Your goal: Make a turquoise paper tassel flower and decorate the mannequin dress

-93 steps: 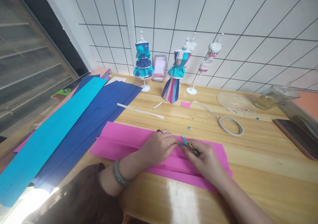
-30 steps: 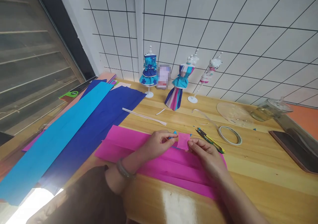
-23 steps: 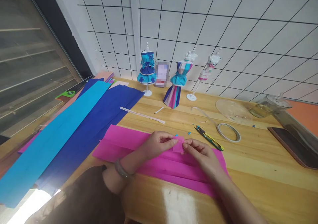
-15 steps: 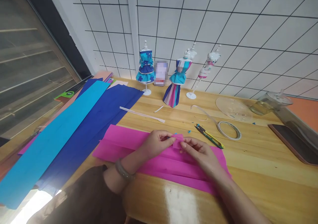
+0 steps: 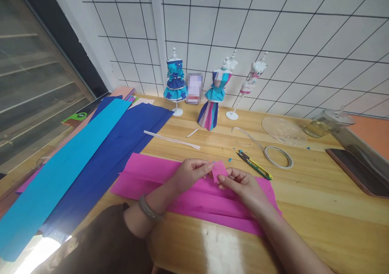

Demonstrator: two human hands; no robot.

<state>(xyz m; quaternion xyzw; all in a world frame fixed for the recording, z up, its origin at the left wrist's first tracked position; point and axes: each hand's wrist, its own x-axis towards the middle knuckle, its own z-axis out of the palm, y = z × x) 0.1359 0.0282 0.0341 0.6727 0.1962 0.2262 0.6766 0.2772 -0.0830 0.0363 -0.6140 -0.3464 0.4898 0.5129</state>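
A light wooden table point(image 5: 319, 201) carries a long magenta crepe-paper sheet point(image 5: 158, 174) at six o'clock, blue crepe sheets point(image 5: 121, 140) at nine, and a white tape ring point(image 5: 278, 157) at two.

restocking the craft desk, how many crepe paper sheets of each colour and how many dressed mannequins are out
pink crepe sheets: 1
dark blue crepe sheets: 1
light blue crepe sheets: 1
small pink piece, pinched between left hand and right hand: 1
dressed mannequins: 3
total: 7
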